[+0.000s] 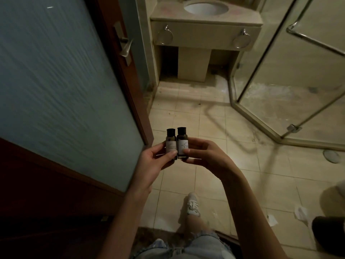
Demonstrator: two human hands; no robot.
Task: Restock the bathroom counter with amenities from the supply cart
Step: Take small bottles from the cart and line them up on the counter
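Checking status, supervisor to operator: what is held, and where?

Operator: The left hand (155, 161) pinches the left bottle (171, 144) between thumb and curled fingers. The right hand (203, 156) pinches the right bottle (182, 144) the same way. Both bottles are upright, side by side and apparently touching. They are held over the floor (214, 128), well apart from the desk (205, 20).

Supervisor: Progress?

Operator: Judged as mid-carry. No amenity shows on the visible desk surface around the sink (206, 7), so placement is not yet done. The supply cart is out of view.

Supervisor: Clearances?

Operator: The frosted door (56, 81) bounds the left, and its handle (125, 47) projects toward the path. Open tiled floor runs ahead to the desk. The shower enclosure (280, 81) bounds the right with a glass edge. Recommended route is down the middle with elbows in.
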